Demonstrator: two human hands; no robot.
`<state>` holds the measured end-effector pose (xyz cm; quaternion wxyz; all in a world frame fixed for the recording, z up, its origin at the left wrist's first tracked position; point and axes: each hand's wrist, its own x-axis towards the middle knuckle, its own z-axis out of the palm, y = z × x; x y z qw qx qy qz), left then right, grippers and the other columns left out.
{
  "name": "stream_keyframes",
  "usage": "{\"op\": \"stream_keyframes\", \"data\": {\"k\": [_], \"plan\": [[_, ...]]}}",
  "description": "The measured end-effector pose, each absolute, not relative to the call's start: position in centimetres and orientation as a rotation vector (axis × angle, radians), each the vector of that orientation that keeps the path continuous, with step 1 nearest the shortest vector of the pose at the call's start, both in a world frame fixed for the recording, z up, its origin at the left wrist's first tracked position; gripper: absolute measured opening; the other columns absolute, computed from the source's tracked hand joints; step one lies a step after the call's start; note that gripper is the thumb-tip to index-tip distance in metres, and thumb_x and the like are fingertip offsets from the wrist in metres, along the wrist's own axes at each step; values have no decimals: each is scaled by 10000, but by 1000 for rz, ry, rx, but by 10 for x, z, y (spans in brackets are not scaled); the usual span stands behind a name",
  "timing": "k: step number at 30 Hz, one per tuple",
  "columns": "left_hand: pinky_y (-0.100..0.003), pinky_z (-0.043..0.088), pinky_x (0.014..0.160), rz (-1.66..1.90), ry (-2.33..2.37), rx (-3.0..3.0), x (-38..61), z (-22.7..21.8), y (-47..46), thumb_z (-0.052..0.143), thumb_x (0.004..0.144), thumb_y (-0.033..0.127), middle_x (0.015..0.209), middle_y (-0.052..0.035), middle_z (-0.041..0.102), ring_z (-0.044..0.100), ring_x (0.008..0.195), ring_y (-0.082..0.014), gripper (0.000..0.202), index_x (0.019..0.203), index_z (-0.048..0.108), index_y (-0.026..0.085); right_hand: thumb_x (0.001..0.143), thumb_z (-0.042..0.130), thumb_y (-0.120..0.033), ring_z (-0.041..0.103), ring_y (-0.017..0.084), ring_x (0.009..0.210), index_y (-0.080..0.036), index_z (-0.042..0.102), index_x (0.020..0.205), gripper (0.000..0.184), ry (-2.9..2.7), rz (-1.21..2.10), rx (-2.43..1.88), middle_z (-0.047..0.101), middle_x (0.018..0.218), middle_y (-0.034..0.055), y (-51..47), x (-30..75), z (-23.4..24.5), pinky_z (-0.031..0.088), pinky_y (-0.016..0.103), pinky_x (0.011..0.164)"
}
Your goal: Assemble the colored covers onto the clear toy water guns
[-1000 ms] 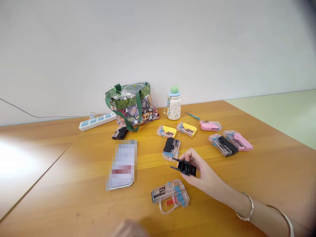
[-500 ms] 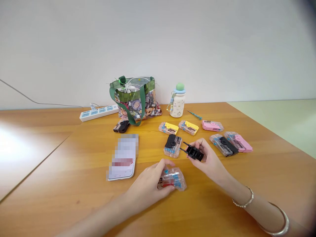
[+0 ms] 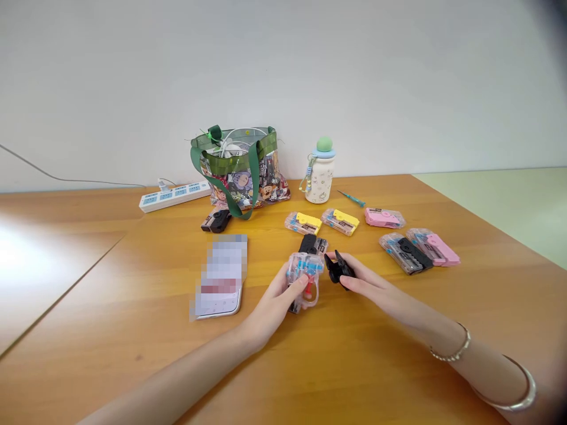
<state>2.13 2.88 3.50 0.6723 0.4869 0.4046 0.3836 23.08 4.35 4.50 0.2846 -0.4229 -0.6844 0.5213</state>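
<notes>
My left hand (image 3: 275,301) grips a clear mini water gun (image 3: 303,278) with blue and red inner parts, lifted off the wooden table (image 3: 133,330) and tilted upright. My right hand (image 3: 361,283) pinches a small black plastic part (image 3: 339,270) just right of the water gun, close to touching it. Directly behind them lies another clear water gun with a black top (image 3: 312,243), partly hidden by the held one.
Two yellow-topped water guns (image 3: 303,224) (image 3: 340,221), pink ones (image 3: 383,218) (image 3: 436,247) and a black-topped one (image 3: 404,253) lie behind. A phone (image 3: 220,274) lies left. A clear green-strapped bag (image 3: 239,171), white bottle (image 3: 321,175), power strip (image 3: 175,196) and small black item (image 3: 215,221) stand farther back.
My left hand came in, took the clear water gun off the table and raised it upright. My right hand brought the black part in beside it.
</notes>
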Motion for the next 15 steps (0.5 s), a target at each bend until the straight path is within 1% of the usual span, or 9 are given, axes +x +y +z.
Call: {"op": "stream_keyframes", "data": {"k": [1,3,5,7,8,9,11,13,15], "plan": [[-230,392,672,877,908,1062,20,34,28,525,887,422,817,12,563,493,718,-125,314,1114,518,205,904,456,-462,357,231,1317,-272,393,1314,456,-1805,1416,-1147,429,1414,45,43,231,44,308,385,1071],[-258,404,809,900,901,1028,18,32,28,520,892,419,1010,-14,602,531,903,-161,339,1178,515,237,886,480,-498,485,240,1198,-268,433,1260,442,-1793,1411,-1174,512,1311,64,42,231,40,399,380,986],[-285,366,930,926,911,1038,18,31,27,513,896,420,1163,-28,588,503,1076,-195,366,1218,505,246,848,537,-516,616,206,905,-232,474,1121,399,-1797,1383,-1186,603,1051,58,42,230,36,494,347,806],[-298,341,980,935,924,1073,18,31,26,509,900,413,1213,-34,580,480,1144,-209,377,1233,493,237,815,587,-510,592,142,646,-219,450,970,357,-1799,1382,-1200,571,823,-2,41,228,34,500,296,632],[-297,346,982,932,930,1092,19,31,26,510,900,408,1215,-34,583,480,1153,-210,375,1230,491,232,806,602,-503,563,120,578,-221,426,920,352,-1803,1397,-1213,545,768,-26,41,226,33,486,277,578],[-292,353,981,929,932,1111,19,32,25,510,901,400,1218,-32,584,478,1161,-207,369,1228,488,229,800,610,-494,544,108,541,-223,407,888,350,-1815,1415,-1230,531,741,-39,40,223,34,475,265,543],[-275,359,989,921,916,1145,20,32,24,506,908,383,1229,-23,581,465,1186,-195,355,1228,479,232,781,640,-459,537,112,541,-226,398,852,343,-1863,1387,-1289,539,730,-42,37,217,36,464,261,524],[-263,356,1002,919,886,1181,20,30,22,497,914,378,1237,-13,577,458,1202,-183,344,1228,475,239,757,677,-394,559,141,625,-226,417,858,325,-1915,1265,-1344,573,760,-27,34,212,39,470,278,582],[-262,369,996,914,868,1224,19,27,22,502,912,384,1236,-9,576,465,1194,-182,341,1223,475,246,747,690,-337,573,167,738,-225,439,911,321,-1961,1166,-1326,600,829,-9,32,209,42,469,295,675]]}}
